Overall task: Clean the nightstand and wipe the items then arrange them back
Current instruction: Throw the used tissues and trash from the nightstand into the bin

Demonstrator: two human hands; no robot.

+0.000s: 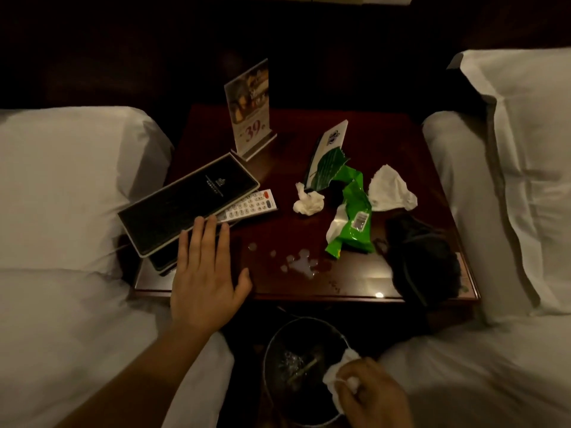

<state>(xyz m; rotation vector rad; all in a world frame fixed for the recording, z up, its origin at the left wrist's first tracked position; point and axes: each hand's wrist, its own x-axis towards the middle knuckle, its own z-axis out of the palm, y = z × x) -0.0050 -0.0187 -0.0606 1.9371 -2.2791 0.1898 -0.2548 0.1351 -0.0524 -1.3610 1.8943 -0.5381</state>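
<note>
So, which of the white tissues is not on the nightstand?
The tissue pinched in the right hand, over the bin; the crumpled tissue and the flatter tissue both lie on the nightstand.

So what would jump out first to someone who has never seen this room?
The torn green wrapper lies on the nightstand between two crumpled tissues, with a small wet spill nearer the front edge. Below, the right hand pinches a white tissue over a round bin, while the left hand lies flat by a black folder.
</note>
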